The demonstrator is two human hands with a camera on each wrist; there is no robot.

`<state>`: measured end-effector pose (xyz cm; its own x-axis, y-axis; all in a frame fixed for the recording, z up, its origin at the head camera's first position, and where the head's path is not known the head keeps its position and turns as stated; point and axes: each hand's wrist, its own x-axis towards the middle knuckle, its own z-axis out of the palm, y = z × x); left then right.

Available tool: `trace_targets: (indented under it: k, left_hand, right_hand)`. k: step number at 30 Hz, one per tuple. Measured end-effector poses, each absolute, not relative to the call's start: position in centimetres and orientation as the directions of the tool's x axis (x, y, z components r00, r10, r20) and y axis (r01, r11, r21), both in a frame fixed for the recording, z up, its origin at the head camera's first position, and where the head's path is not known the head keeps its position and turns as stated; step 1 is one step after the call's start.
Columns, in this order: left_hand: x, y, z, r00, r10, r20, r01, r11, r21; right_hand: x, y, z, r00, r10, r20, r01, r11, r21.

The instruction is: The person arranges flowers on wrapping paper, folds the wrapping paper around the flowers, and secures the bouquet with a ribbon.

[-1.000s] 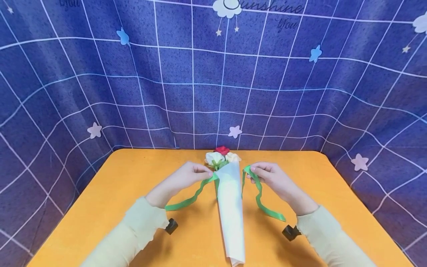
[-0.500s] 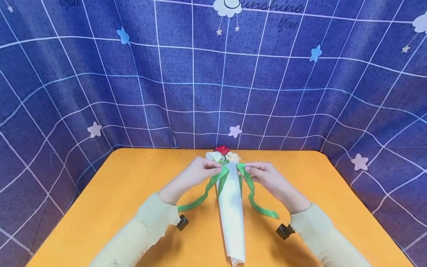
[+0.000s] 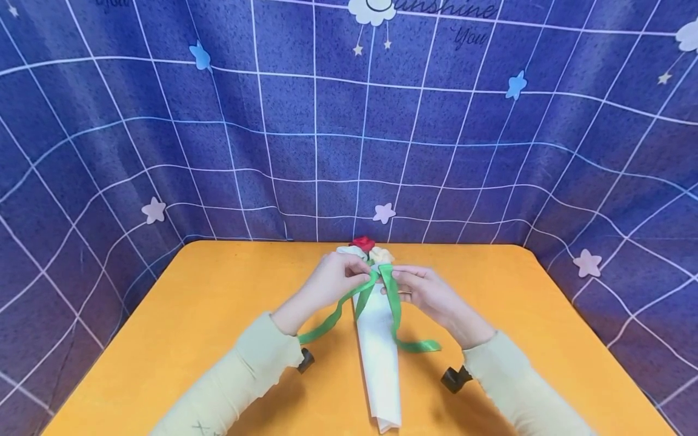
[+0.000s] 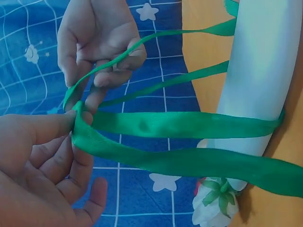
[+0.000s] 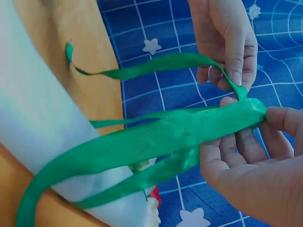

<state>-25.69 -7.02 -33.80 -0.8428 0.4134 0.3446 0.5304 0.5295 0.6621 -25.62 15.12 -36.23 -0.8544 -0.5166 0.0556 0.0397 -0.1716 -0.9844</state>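
A bouquet wrapped in a white paper cone point(image 3: 377, 351) lies on the table, with a red rose point(image 3: 362, 243), a white rose point(image 4: 215, 208) and a cream rose point(image 3: 381, 255) at its far end. Green ribbon point(image 3: 394, 303) passes round the wrap, its two ends raised above it. My left hand point(image 3: 339, 280) pinches one end between thumb and fingers; my right hand point(image 3: 428, 287) pinches the other. The hands are close together over the bouquet's upper part. In the left wrist view, the ribbon strands point(image 4: 184, 124) run from the fingers back to the wrap. Both tails hang loose.
The orange table point(image 3: 218, 290) extends to both sides of the bouquet. A blue curtain point(image 3: 338, 151) with white grid lines and stars stands behind and beside it. Small black pieces point(image 3: 455, 379) show at both sleeve cuffs.
Both hands have moved inward from either side of the bouquet, bringing the held ribbon ends together above the wrap. The tails have shifted inward with them; the bouquet has stayed put.
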Motion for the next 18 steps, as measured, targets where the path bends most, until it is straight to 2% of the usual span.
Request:
trace_targets:
  k: [5,18]
  left_hand:
    - [-25.46,-6.78,-33.7,-0.849,0.405,0.34,0.523,0.545,0.656]
    - [-25.51,-6.7,-33.92,-0.874,0.385,0.296,0.474,0.546,0.691]
  right_hand:
    - [-25.51,14.77,-36.12,-0.853,-0.52,0.039,0.09,-0.22,-0.971]
    - [-25.96,14.22,-36.4,-0.88,-0.475,-0.018,0.136,-0.215,-0.967]
